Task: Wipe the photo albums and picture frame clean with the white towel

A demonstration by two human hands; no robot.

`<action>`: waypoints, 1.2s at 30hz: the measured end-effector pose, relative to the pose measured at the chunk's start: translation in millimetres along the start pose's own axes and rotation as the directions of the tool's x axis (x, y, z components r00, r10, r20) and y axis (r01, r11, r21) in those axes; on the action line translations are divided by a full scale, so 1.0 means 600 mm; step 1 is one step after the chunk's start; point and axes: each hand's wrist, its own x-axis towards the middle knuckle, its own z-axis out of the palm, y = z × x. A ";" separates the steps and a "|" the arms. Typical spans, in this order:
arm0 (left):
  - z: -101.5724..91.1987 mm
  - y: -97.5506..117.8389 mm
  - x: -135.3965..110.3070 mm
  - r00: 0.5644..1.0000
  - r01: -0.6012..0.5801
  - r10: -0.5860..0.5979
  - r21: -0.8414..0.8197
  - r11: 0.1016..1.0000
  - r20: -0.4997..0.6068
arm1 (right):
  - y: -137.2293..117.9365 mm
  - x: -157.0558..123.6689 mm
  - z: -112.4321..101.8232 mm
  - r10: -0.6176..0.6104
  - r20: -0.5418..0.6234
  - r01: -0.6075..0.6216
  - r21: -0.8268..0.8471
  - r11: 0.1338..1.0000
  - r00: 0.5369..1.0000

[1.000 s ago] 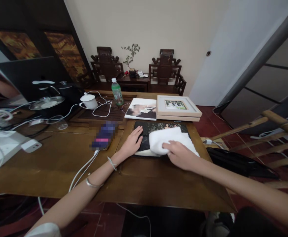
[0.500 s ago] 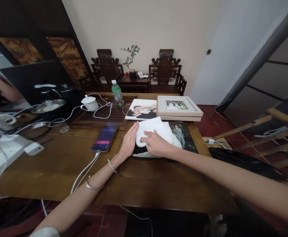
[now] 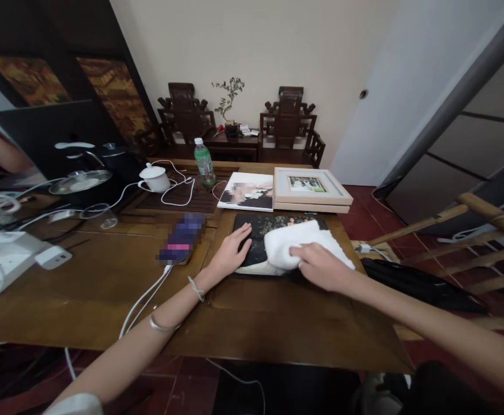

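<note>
A dark photo print or panel (image 3: pixel 256 245) lies flat on the wooden table, its picture partly covered. My right hand (image 3: pixel 321 266) grips a folded white cloth (image 3: pixel 293 239) that rests over the right half of the photo. On the photo's left edge lies my left hand (image 3: pixel 233 249), fingers stretched out and holding nothing. A bracelet and a silver bangle circle the left wrist and forearm.
Behind the photo are a white photo album (image 3: pixel 245 193) and stacked picture frames (image 3: pixel 310 190). A phone (image 3: pixel 183 239) on a cable lies left. Farther off stand a green-labelled bottle (image 3: pixel 204 163), a lidded white cup (image 3: pixel 154 178) and a power strip (image 3: pixel 7 259).
My right hand has slid the white cloth to the right, uncovering the photo's left part. My left hand has left the cloth's edge and now lies on the photo.
</note>
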 end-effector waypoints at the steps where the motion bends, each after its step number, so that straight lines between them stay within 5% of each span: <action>1: 0.001 -0.001 0.000 1.000 -0.005 0.005 0.005 1.000 0.002 | 0.016 0.012 -0.002 0.029 -0.032 -0.029 -0.001 1.000 0.999; 6: 0.001 -0.004 0.001 1.000 -0.019 0.019 0.013 1.000 0.005 | 0.052 0.102 -0.005 0.079 -0.137 -0.073 0.047 0.996 0.987; 12: 0.000 -0.009 -0.001 1.000 -0.018 0.017 0.026 1.000 0.018 | -0.002 0.220 -0.007 -0.001 -0.138 0.022 0.153 0.988 0.990; 17: -0.004 -0.009 -0.002 1.000 -0.014 0.013 0.033 0.999 0.024 | -0.032 0.256 -0.006 -0.056 -0.137 0.083 0.205 0.975 0.989; 22: -0.004 -0.005 -0.002 0.999 -0.015 0.015 0.011 1.000 0.030 | 0.030 0.209 -0.008 0.001 -0.187 0.040 0.214 0.976 0.982; 29: 0.001 -0.008 -0.002 1.000 -0.027 0.027 -0.002 1.000 0.006 | 0.160 0.075 -0.019 0.148 -0.240 -0.115 0.145 0.983 0.960; 32: 0.001 -0.008 -0.002 1.000 -0.023 0.023 0.011 1.000 -0.005 | 0.165 0.016 0.000 0.172 -0.241 -0.150 0.109 0.983 0.955; 36: 0.002 -0.006 -0.002 1.000 -0.027 0.027 0.037 0.999 -0.010 | 0.110 -0.070 0.041 0.080 -0.229 -0.074 0.035 0.997 0.970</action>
